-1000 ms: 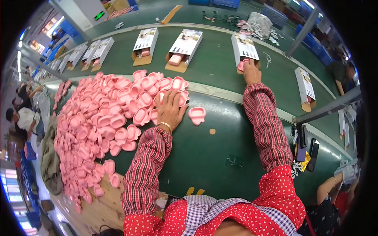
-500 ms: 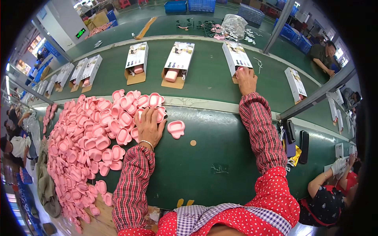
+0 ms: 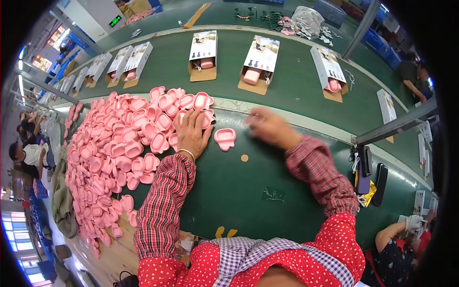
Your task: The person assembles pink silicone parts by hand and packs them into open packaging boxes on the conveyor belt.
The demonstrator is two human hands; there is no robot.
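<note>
Left hand point(image 3: 192, 136) at two o'clock on the pile of pink pieces point(image 3: 119, 143), fingers over it, hold unclear; right hand point(image 3: 273, 128) blurred above the desk point(image 3: 229, 196), cannot tell its grip; loose pink piece point(image 3: 225, 137) at its eight o'clock; likely a reaching step, calling for a low approach, light pinch.

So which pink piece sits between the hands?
The lone piece just right of the left hand, touching no other; those in the pile lie heaped together.
</note>
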